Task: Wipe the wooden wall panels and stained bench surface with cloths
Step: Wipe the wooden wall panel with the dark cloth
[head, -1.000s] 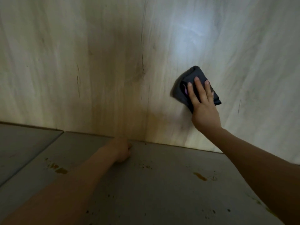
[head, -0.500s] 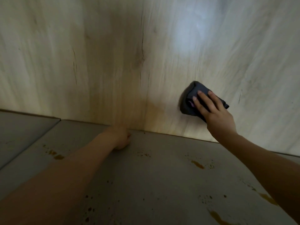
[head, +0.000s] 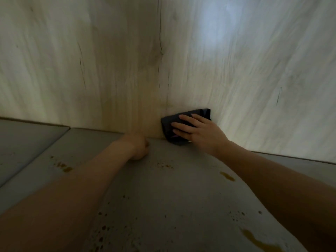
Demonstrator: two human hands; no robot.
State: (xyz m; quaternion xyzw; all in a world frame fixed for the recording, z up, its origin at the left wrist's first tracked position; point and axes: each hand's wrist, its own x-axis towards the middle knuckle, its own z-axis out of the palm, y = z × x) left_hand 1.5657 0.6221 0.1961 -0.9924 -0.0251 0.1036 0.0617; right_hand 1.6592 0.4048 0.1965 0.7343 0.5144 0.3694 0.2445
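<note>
facing pale wood wall [head: 91,60], stained bench [head: 172,197]

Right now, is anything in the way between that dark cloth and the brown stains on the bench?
Nothing visible blocks it. The dark cloth, under the right hand, sits where wall panel meets bench; bare bench lies between it and the stains. The left hand rests off to the side.

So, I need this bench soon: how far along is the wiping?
Done: cannot tell; the wall panel shows no clear wiped patch. In hand: the right hand presses a dark cloth flat at the panel's foot. Left: the bench, with amber stains untouched. The left hand rests there, fisted.
</note>
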